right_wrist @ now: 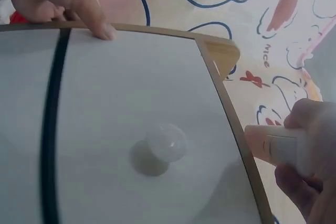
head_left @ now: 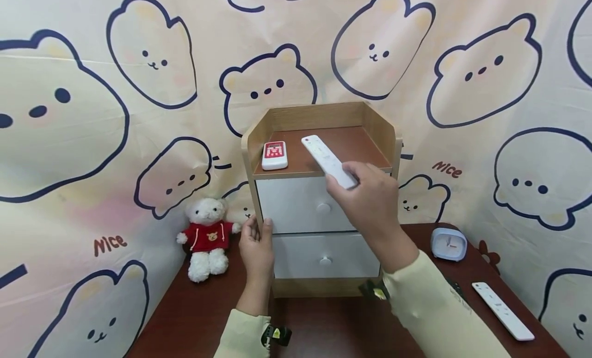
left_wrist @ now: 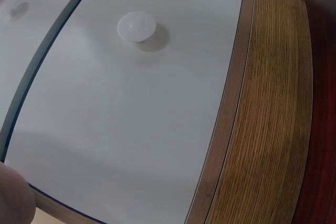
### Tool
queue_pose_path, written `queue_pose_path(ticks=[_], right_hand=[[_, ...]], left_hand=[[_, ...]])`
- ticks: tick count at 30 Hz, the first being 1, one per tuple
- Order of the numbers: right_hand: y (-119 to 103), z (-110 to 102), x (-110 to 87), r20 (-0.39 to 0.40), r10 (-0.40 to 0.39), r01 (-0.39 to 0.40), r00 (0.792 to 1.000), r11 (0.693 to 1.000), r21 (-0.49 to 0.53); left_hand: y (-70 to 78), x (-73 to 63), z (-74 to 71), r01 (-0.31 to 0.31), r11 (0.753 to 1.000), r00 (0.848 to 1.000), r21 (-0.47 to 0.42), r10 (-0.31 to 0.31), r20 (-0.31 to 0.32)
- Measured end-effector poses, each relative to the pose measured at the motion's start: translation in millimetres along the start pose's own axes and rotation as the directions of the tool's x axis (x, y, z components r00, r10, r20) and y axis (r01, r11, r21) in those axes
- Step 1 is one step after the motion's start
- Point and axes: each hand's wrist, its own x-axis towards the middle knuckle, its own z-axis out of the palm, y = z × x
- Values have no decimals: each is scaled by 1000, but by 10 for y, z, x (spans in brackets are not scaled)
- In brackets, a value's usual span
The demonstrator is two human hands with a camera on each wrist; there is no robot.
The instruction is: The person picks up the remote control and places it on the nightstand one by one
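Observation:
My right hand [head_left: 367,199] pinches a white remote control [head_left: 326,155] by its near end, thumb on one side and fingers on the other. Its far end points up and left over the brown top shelf of a small drawer cabinet [head_left: 319,287]. In the right wrist view the remote control [right_wrist: 281,145] appears beyond the cabinet's top edge. My left hand [head_left: 257,250] holds the cabinet's left side edge, thumb on the front and fingers along the side. On the shelf's left stands a white device with a red front [head_left: 275,155].
Two light grey drawers with round white knobs [head_left: 325,261] face me. A white teddy bear in a red hoodie [head_left: 208,239] sits left of the cabinet. To the right are a pale blue clock [head_left: 448,244] and another white remote control [head_left: 503,311] on the dark red table [head_left: 185,317].

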Motion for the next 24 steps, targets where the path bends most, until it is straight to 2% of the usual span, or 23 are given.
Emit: queue_pose_path(ticks=[6, 15, 24], right_hand=[[-122, 146, 328, 128, 39, -21, 991, 990, -140], [-293, 480, 613, 286, 111, -12, 952, 945, -327], [-368, 730, 727, 333, 193, -28, 923, 897, -441]], left_hand=[[-6, 5, 0, 4, 1000, 1000, 5, -4, -5], [1, -6, -4, 2, 1000, 1000, -2, -2, -12], [30, -16, -11, 15, 1000, 1000, -3, -15, -6]])
